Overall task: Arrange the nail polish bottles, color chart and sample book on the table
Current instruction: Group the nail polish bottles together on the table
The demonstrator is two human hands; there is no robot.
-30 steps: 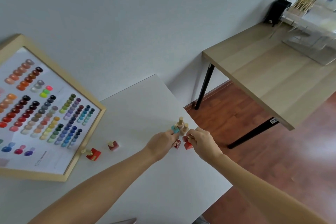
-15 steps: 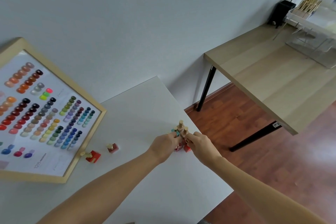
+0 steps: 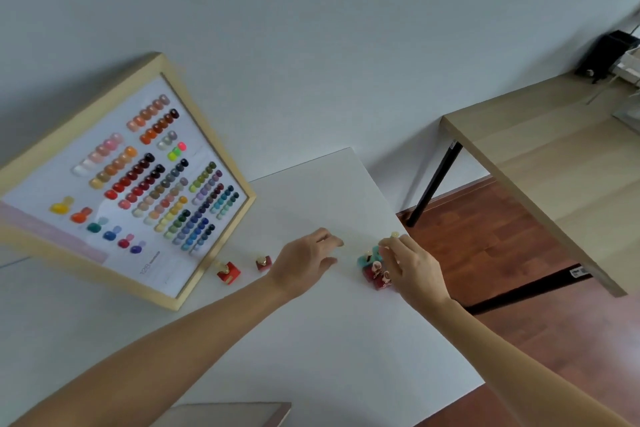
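Near the table's right edge, the right hand (image 3: pixel 412 267) seems to pinch a cap in the bottle cluster (image 3: pixel 375 269), left hand (image 3: pixel 304 262) relaxed and empty; small glass bottles likely tip easily, so grip low.

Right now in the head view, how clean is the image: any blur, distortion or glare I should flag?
Head view: soft overall, with motion blur on the left hand, the right hand and the clustered nail polish bottles; wide-angle distortion tilts the white table and the framed color chart; lighting is even and diffuse, shadows faint, no strong glare; the chart's small print is unreadable.
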